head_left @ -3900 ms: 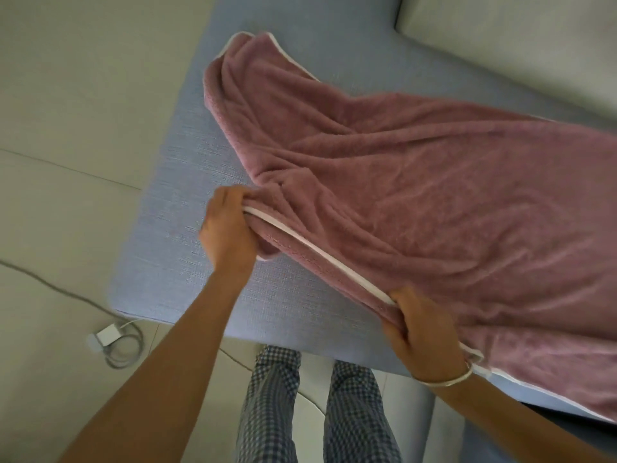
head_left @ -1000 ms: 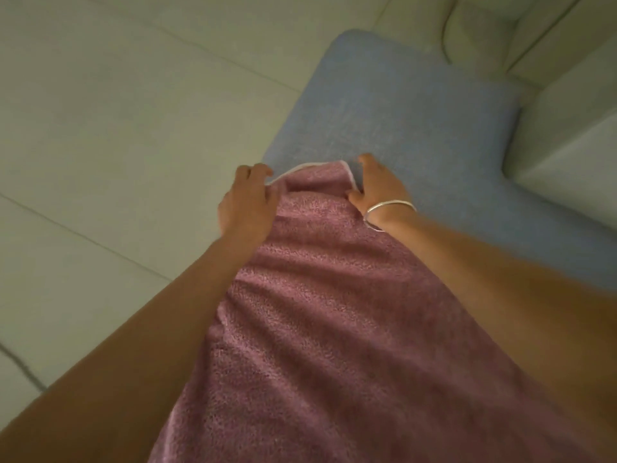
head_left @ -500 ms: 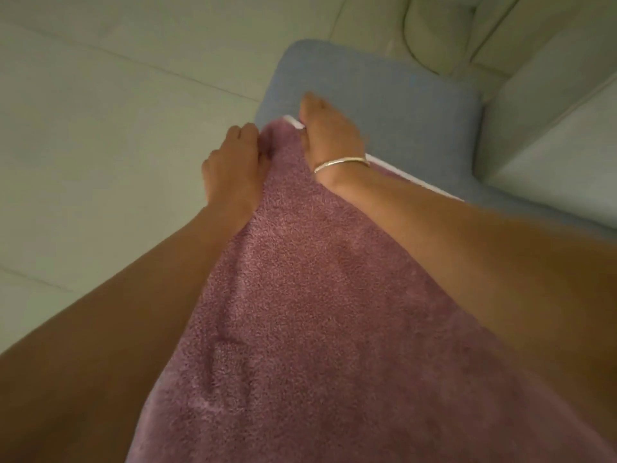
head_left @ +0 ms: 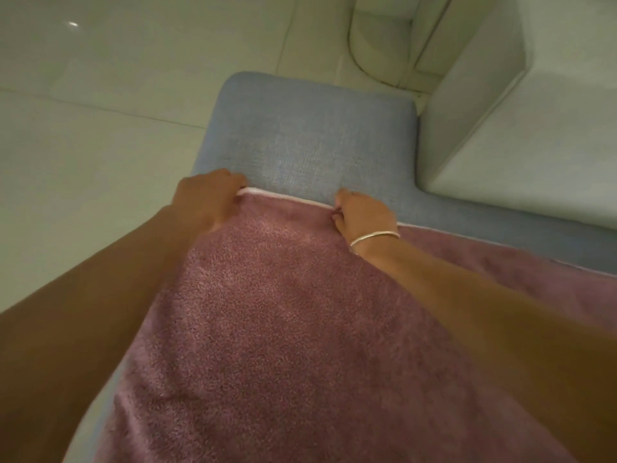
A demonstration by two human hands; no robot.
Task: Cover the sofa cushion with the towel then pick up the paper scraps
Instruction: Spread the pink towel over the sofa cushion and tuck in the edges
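A pink towel (head_left: pixel 300 329) with white piping lies spread over the near part of the blue sofa cushion (head_left: pixel 317 135). The cushion's far end shows bare beyond the towel's edge. My left hand (head_left: pixel 207 198) grips the towel's far left corner at the cushion's left side. My right hand (head_left: pixel 362 212), a bangle on its wrist, pinches the same white edge a little to the right. Both forearms stretch out over the towel. No paper scraps are in view.
Pale tiled floor (head_left: pixel 100 111) lies left of and beyond the cushion. A pale sofa backrest or armrest block (head_left: pixel 521 135) rises at the right. A rounded pale object (head_left: pixel 377 38) stands on the floor past the cushion's far end.
My hands have spread apart along the towel's far edge, which now lies flat and wide across the cushion. A second ago they were bunched close together at one corner.
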